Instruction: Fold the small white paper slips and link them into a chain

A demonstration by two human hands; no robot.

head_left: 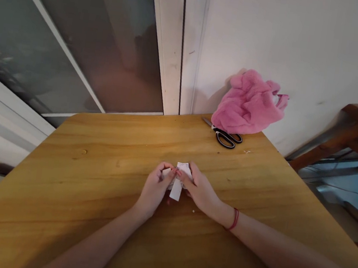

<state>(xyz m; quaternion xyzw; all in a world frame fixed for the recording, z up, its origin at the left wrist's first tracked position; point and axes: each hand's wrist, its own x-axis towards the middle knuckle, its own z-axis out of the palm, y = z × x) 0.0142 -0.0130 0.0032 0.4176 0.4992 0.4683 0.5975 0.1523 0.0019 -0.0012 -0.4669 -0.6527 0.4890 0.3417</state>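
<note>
At the middle of the bench (pixel 125 140): a small folded white paper (pixel 176 190), one strip of it pointing towards the person; whether it touches the wood or is lifted, I cannot tell.
Left hand (pixel 154 189): fingers curled, thumb and fingertips pinching the paper from its left side.
Right hand (pixel 203 193): half curled, grasping the paper's right side with the thumb laid across its face; some fingers are hidden behind. A red bracelet (pixel 235 219) circles the wrist.
Thumbs: tips close together over the paper.
Far right of the bench: black-handled scissors (pixel 218 132) just beside a bunched pink cloth (pixel 248 106).
</note>
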